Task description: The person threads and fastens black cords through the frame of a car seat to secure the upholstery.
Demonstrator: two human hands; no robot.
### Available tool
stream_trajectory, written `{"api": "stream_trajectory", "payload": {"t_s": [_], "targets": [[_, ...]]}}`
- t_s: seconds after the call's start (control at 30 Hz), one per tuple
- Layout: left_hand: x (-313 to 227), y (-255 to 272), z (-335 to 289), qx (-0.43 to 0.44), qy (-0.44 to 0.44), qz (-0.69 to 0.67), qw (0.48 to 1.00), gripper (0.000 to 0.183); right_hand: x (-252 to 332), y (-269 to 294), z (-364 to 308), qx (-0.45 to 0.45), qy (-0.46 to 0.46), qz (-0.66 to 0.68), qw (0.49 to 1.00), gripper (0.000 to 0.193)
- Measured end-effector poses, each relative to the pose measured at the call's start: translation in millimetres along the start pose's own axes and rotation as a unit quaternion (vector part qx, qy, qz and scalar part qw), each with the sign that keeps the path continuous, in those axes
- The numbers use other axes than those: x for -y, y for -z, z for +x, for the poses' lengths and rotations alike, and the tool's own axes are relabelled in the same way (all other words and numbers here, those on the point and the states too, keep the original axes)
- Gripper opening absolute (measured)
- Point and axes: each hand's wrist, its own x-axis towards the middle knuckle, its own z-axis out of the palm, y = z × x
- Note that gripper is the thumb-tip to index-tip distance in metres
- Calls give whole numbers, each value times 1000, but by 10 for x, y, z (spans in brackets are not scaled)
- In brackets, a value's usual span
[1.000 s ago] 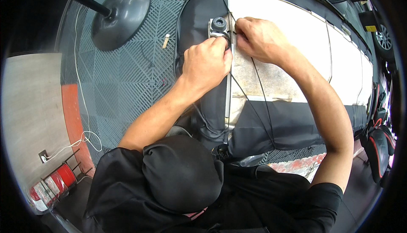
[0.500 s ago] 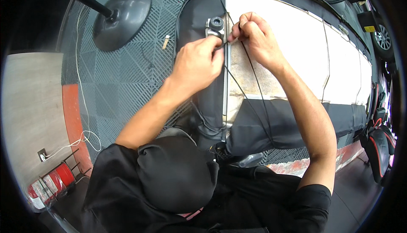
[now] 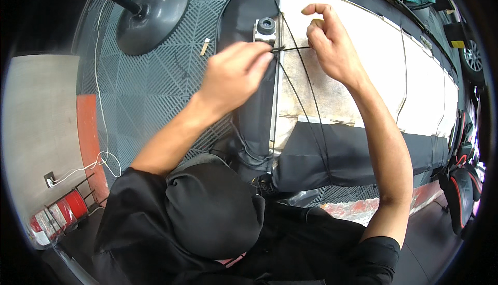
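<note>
A thin black cord [image 3: 296, 48] stretches short and taut between my two hands, over the edge of an upholstered seat [image 3: 248, 85] in black covering. My left hand [image 3: 233, 72] pinches the cord by a small knot-like bunch at the seat's metal edge rod. My right hand [image 3: 334, 46] has the cord's other end running into its curled lower fingers, while its thumb and forefinger stand apart. Just beyond my left fingertips sits a metal bracket with a round black cap [image 3: 266, 25]. Further black cords cross the pale backing panel [image 3: 358, 62] below my right hand.
On the left, a round black stand base [image 3: 153, 16] rests on grey grid floor tiles [image 3: 145, 82]. A small tan piece [image 3: 205, 46] lies on the tiles. White cable [image 3: 98, 77] runs along the left side to a wall socket. A car wheel [image 3: 471, 54] shows far right.
My right hand has drawn away from the left, up and to the right, and a length of cord now shows taut between them. My left hand has shifted slightly left.
</note>
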Motion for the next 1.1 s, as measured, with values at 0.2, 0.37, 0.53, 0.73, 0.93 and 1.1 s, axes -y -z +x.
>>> {"api": "stream_trajectory", "payload": {"t_s": [0.2, 0.37, 0.53, 0.73, 0.93, 1.1], "targets": [[-183, 534, 150, 36, 136, -184, 973, 23, 119, -218, 167, -44, -92, 325, 940, 34], [-261, 514, 564, 26, 11, -230, 973, 22, -114, 108, 237, -54, -123, 265, 955, 29], [-347, 577, 870, 54, 101, -291, 950, 27, -51, 93, 162, -47, -134, 246, 959, 26], [-341, 59, 1403, 210, 139, -372, 893, 27, 95, 201, -51, -67, -61, 340, 936, 9], [-253, 40, 1312, 437, 236, -214, 841, 33, 248, 119, -161, -120, 12, 230, 966, 9], [-338, 1, 1273, 445, 169, -125, 871, 30, 231, 172, -87, -115, 14, 195, 974, 13]]}}
